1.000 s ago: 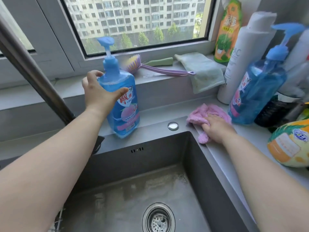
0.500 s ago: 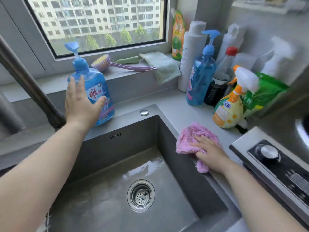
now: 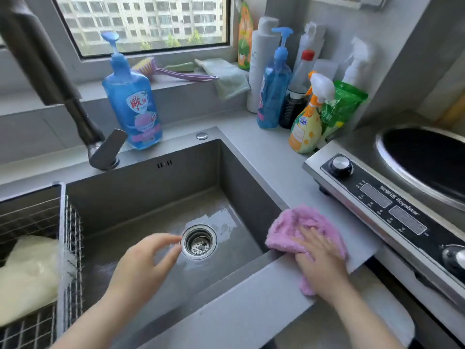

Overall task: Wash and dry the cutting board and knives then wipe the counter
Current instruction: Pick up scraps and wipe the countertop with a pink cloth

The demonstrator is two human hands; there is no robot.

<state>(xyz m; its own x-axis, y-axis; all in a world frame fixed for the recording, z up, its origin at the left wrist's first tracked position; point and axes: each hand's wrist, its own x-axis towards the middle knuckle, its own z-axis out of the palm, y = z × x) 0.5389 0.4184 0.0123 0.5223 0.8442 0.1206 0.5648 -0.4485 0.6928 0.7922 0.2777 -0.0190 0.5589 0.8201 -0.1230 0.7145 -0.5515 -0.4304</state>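
Two bare hands are out over the sink corner. The right hand lies flat, fingers straight and together, pressing a pink cloth onto the grey counter at the sink's right front corner. One edge of the cloth hangs over the rim. The left hand hovers above the basin near the drain, fingers loose and a little spread, holding nothing.

The sink is a deep grey steel box with a wet sheen on its floor around the drain. A wire basket sits in its left side with something pale yellow in it. The dark faucet leans in from the upper left, and a blue pump bottle stands just beside its base on the back ledge.

Behind runs a windowsill under a window that looks onto apartment blocks. A purple brush and a pale green rag lie on it.

In the far right corner, bottles crowd together: a tall white one, a second blue pump bottle, an orange spray bottle and a green pouch.

An induction cooker with knobs lies along the right of the counter, just beside the cloth, with a dark round pan set in it.
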